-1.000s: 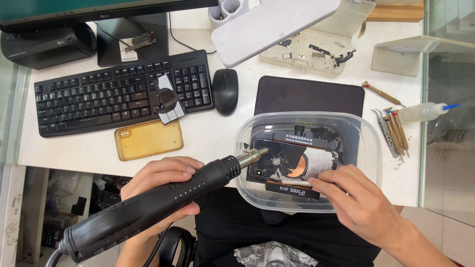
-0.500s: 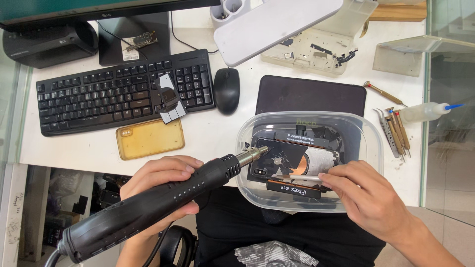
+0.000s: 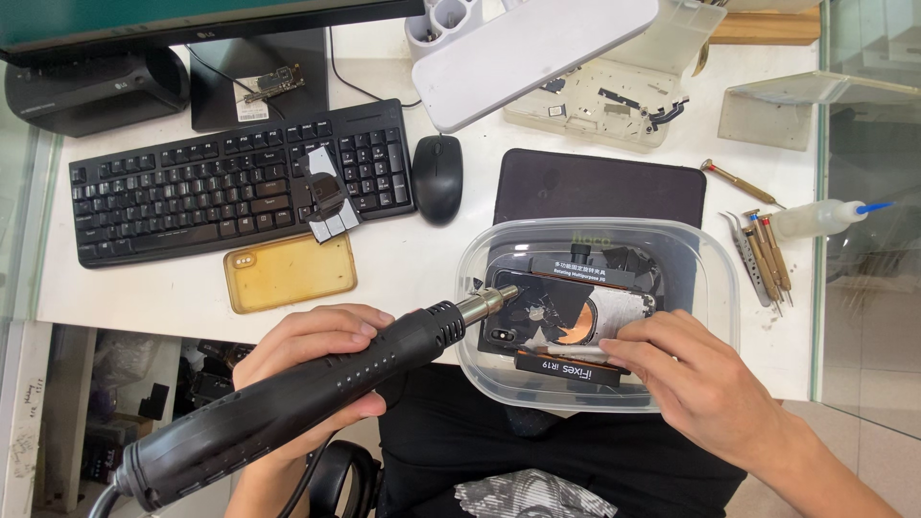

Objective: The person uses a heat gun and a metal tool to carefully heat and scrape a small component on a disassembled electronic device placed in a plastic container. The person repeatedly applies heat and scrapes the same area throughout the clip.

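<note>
White worktop [image 3: 403,273] near its front edge carries a clear plastic tub [image 3: 715,288] – it cradles a cracked black phone [image 3: 566,312]. Left hand [image 3: 312,360] closes around a black hot-air gun [image 3: 288,403], nozzle aimed at the glass; right hand [image 3: 686,369] pinches a thin metal tool [image 3: 576,351] against it.

White desk [image 3: 403,273]: keyboard [image 3: 230,187], mouse [image 3: 437,178], tub [image 3: 710,278].

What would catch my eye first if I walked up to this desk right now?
Probably the big black hot-air gun in the left hand, its metal nozzle aimed into a clear plastic tub at the desk's front edge. Inside the tub lies a phone with a shattered back, with the right hand working at it. Behind sit a black keyboard and a yellowed phone case.
</note>
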